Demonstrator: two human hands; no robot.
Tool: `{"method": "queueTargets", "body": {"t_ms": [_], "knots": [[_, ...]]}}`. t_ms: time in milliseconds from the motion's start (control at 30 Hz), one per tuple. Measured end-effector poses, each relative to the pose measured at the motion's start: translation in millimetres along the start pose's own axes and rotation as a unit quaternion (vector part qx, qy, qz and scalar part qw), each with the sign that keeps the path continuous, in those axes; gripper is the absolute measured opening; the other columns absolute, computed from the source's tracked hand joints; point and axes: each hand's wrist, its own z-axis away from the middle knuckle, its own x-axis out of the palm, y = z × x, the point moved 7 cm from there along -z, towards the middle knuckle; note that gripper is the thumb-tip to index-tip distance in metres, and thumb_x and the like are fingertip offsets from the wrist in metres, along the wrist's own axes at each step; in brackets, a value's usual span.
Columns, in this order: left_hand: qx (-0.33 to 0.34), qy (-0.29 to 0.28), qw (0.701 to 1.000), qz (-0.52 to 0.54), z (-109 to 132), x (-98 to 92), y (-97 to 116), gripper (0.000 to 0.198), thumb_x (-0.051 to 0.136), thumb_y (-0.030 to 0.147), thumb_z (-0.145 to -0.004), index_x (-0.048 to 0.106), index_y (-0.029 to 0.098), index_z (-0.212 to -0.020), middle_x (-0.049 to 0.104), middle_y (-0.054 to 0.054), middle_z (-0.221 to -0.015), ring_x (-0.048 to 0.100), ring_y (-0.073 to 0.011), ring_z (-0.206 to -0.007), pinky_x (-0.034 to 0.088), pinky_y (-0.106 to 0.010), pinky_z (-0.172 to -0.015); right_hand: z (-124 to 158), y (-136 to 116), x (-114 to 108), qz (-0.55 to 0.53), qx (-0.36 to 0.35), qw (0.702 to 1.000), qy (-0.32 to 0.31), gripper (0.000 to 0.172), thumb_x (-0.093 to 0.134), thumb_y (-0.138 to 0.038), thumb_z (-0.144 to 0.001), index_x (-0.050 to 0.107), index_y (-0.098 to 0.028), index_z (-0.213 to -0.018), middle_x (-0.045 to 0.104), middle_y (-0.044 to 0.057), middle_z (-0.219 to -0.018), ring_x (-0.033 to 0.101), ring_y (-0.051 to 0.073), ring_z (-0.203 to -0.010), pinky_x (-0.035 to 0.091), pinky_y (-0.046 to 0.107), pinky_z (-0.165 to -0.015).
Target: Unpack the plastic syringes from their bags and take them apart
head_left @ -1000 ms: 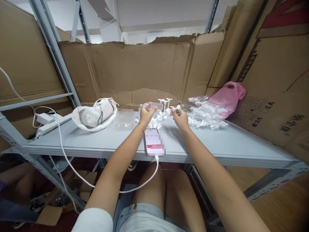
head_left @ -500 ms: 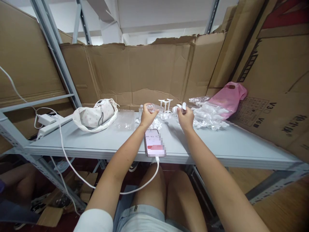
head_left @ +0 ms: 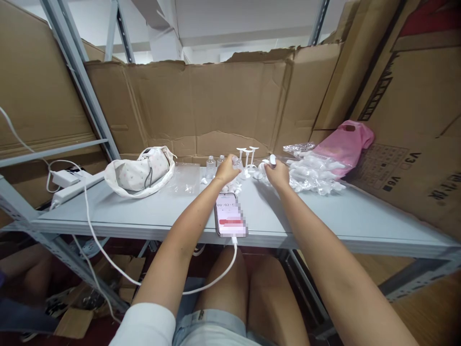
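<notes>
While both arms reach forward across the grey table (head_left: 324,216) in the head view, the left hand (head_left: 226,170) is closed around a small clear bottle (head_left: 236,164) at the far middle of the table top, fingers curled on it. Only a sliver of the bottle shows past the fingers, and whether its base touches the surface cannot be told. The right hand (head_left: 278,174) is just beside it, to the right. Its thumb and forefinger pinch a small white part (head_left: 272,158), held a little above the table.

Between the two hands and slightly behind them stand three white stemmed pieces (head_left: 247,157), upright. Loose white parts (head_left: 234,185) lie under and near the left hand. Two further bottles (head_left: 211,166) stand upright just left of that hand.

Right of the right hand lies a heap of bagged white parts (head_left: 313,172). Behind the heap a pink bag (head_left: 344,144) rests against the cardboard wall (head_left: 201,105).

Near the front edge, between the forearms, a phone (head_left: 229,218) lies flat, screen up, with a white cable (head_left: 212,281) hanging from it.

To the left are flat clear plastic bags (head_left: 185,177), a white pouch (head_left: 140,170) and, at the far left edge, a power strip (head_left: 72,191).
</notes>
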Motion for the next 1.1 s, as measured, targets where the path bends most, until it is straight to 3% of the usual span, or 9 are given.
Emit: {"method": "queueTargets", "body": {"t_ms": [200, 400, 700, 867, 1100], "knots": [[-0.007, -0.024, 0.996, -0.083, -3.7, 5.1, 11.1, 0.055, 0.065, 0.020, -0.074, 0.041, 0.022, -0.124, 0.064, -0.012, -0.113, 0.060, -0.0255, -0.104, 0.043, -0.033, -0.085, -12.5, 10.7, 20.4, 0.058, 0.043, 0.996, -0.053, 0.028, 0.055, -0.034, -0.082, 0.069, -0.013, -0.095, 0.069, 0.016, -0.095, 0.064, 0.027, -0.088, 0.044, 0.032, -0.073], [-0.022, -0.052, 0.986, -0.155, -4.9, 7.6, 14.8, 0.050, 0.059, 0.019, -0.077, 0.041, 0.019, -0.124, 0.064, -0.017, -0.112, 0.062, -0.0307, -0.104, 0.045, -0.037, -0.083, -27.4, 12.1, 34.8, 0.111, 0.019, 0.991, -0.069, 0.029, 0.053, -0.033, -0.084, 0.070, -0.012, -0.094, 0.069, 0.019, -0.096, 0.063, 0.030, -0.094, 0.046, 0.036, -0.077], [-0.025, -0.040, 0.989, -0.139, -19.5, 15.5, 9.7, 0.039, 0.058, 0.018, -0.079, 0.047, 0.017, -0.117, 0.061, -0.018, -0.119, 0.059, -0.0270, -0.111, 0.043, -0.035, -0.090, -26.7, 4.3, 59.7, 0.170, -0.053, 0.980, -0.086, 0.028, 0.056, -0.030, -0.083, 0.071, -0.008, -0.093, 0.064, 0.022, -0.105, 0.058, 0.031, -0.106, 0.041, 0.040, -0.091], [-0.046, -0.032, 0.987, -0.150, -22.5, 15.9, 3.8, 0.039, 0.056, 0.016, -0.078, 0.047, 0.015, -0.116, 0.062, -0.019, -0.116, 0.060, -0.0277, -0.108, 0.044, -0.036, -0.089, -24.4, 8.0, 59.0, 0.140, -0.048, 0.985, -0.093, 0.028, 0.059, -0.029, -0.081, 0.071, -0.007, -0.094, 0.066, 0.023, -0.099, 0.061, 0.032, -0.101, 0.043, 0.040, -0.088], [-0.069, -0.023, 0.984, -0.166, -23.2, 12.5, 0.5, 0.040, 0.052, 0.013, -0.079, 0.045, 0.016, -0.119, 0.061, -0.019, -0.117, 0.059, -0.0279, -0.109, 0.044, -0.037, -0.089, -25.0, 12.4, 47.8, 0.067, -0.026, 0.996, -0.048, 0.023, 0.056, -0.025, -0.081, 0.071, -0.011, -0.091, 0.068, 0.020, -0.092, 0.064, 0.032, -0.094, 0.046, 0.041, -0.085]]}}
